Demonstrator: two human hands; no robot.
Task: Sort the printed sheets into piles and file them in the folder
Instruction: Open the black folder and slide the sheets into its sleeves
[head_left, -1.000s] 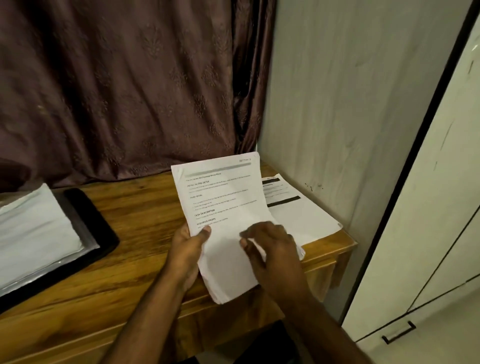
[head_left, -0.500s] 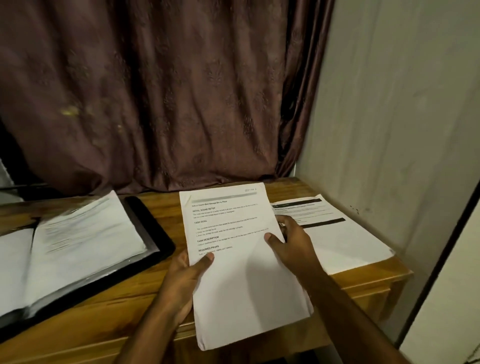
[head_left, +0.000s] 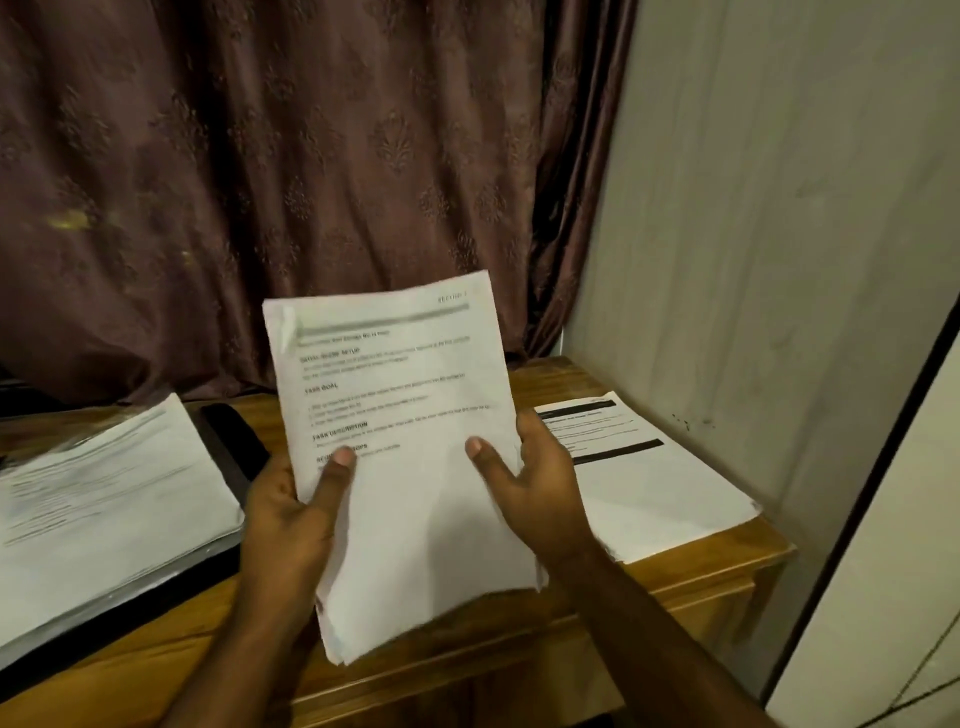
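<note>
A person's two bare hands hold a stack of printed sheets (head_left: 400, 441) lifted above the front edge of a wooden table (head_left: 717, 582), seen from a head-worn camera looking down.

The left hand (head_left: 291, 519) grips the stack's left edge about halfway down, thumb pressed flat on the printed face and the other fingers hidden behind the paper. The right hand (head_left: 535, 493) grips the right edge at about the same height, thumb on the front face, fingers curled round the edge to the back. Both hands are closed on the paper, pinching it between thumb and fingers.

Most of the stack rises above the two grips, tilted back away from the viewer, its top edge standing in front of a dark maroon patterned curtain (head_left: 260, 182). The lower part hangs below the hands, its bottom edges fanned slightly apart. The top left corner of the front sheet is creased. Printed headings run down the upper half; the text is too blurred to read surely.

Just right of the right hand, a separate pile of sheets (head_left: 654, 488) lies flat on the table, its top page marked with black bars. Left of the left hand, an open black folder (head_left: 234, 441) lies on the table with pages (head_left: 104, 499) resting in it. A pale wall (head_left: 753, 208) stands beyond the right hand.
</note>
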